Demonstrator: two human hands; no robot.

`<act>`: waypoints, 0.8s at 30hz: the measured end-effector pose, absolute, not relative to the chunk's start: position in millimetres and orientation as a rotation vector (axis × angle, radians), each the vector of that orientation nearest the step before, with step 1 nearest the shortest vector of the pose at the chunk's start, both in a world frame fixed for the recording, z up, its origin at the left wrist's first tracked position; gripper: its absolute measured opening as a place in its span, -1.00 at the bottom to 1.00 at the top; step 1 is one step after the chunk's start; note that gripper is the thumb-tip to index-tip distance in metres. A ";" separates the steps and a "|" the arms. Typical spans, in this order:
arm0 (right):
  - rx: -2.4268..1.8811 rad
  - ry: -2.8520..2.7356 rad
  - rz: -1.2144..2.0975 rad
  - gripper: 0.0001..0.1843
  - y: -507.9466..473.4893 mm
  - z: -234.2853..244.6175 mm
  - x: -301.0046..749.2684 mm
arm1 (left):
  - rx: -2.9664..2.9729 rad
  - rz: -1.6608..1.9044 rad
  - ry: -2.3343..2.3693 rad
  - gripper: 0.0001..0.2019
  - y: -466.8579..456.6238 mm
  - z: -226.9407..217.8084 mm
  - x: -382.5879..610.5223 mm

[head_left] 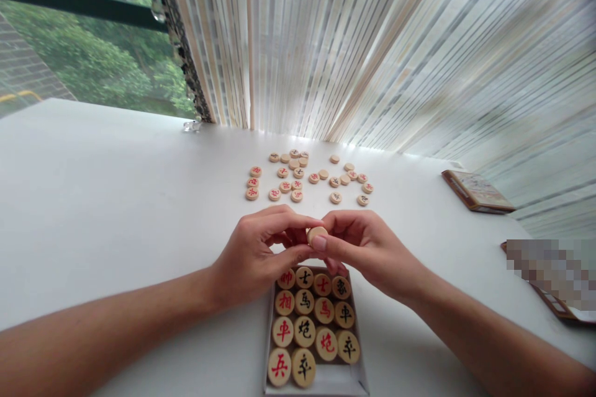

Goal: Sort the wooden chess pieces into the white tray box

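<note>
In the head view, the left hand (254, 260) and right hand (367, 248) meet fingertip to fingertip, both pinched on one round wooden game piece (316, 234). It is held edge-on, so its face cannot be read. The hands hover just above the far end of a shallow white box (357, 377) on the white surface (116, 198). Fourteen pieces show in the box, face up in tight rows with red or black characters, and the hands may hide more. The near end of the box is bare on the right. Farther off, a scatter of loose pieces (298, 175) lies well apart from the box, so by this look much is still unpacked.
</note>
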State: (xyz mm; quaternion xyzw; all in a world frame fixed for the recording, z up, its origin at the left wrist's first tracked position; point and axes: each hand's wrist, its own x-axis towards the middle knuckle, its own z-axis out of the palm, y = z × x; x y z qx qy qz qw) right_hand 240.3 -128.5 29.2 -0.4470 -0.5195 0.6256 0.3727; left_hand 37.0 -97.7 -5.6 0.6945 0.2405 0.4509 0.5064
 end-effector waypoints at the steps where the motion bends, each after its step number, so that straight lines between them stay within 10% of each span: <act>1: -1.138 -1.308 1.626 -0.58 -128.3 29.1 240.3 | 1.663 1.093 0.574 -0.77 -97.8 -5.4 37.1; 24: -1.163 -1.324 1.594 -0.59 -127.3 32.0 242.5 | 1.664 1.100 0.545 -0.76 -98.3 -5.0 38.0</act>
